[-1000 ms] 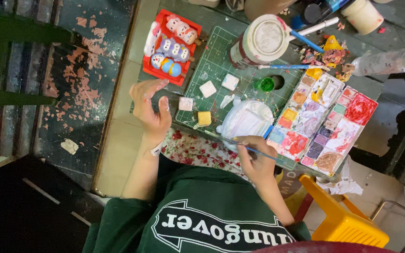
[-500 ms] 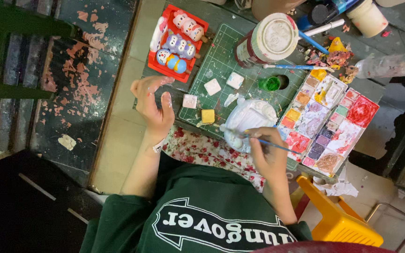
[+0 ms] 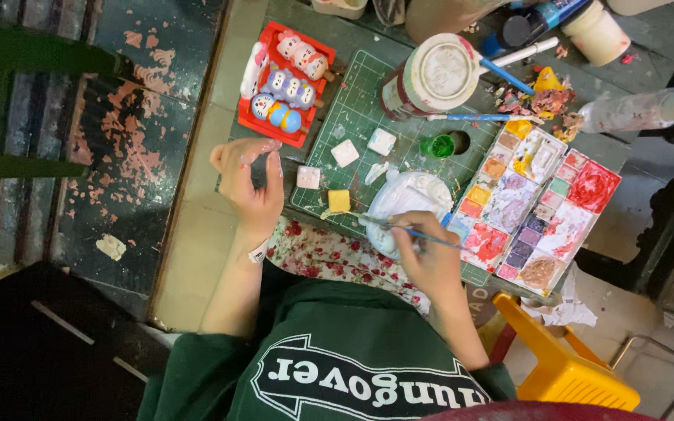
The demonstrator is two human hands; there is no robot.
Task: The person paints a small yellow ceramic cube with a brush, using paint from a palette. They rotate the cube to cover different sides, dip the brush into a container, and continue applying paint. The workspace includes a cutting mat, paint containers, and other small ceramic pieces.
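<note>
Evidently right hand [image 3: 431,261] pinching thin blue-handled brush [image 3: 399,228], tip reaching toward yellow square tile [image 3: 339,201] at 9 o'clock of white crumpled cloth [image 3: 411,199] on green cutting mat [image 3: 356,117]. Left hand [image 3: 250,183] resting loosely curled, holding nothing, at 9 o'clock of pale tile [image 3: 308,177]. Brush looking light, stiff, slender; gripping mid-handle suits. Tile likely small, rigid, wet paint slippery; taking edges advisable.

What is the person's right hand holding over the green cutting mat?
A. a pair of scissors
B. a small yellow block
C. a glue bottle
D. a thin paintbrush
D: the right hand grips a thin blue-handled paintbrush whose tip reaches toward the small yellow block.
</note>
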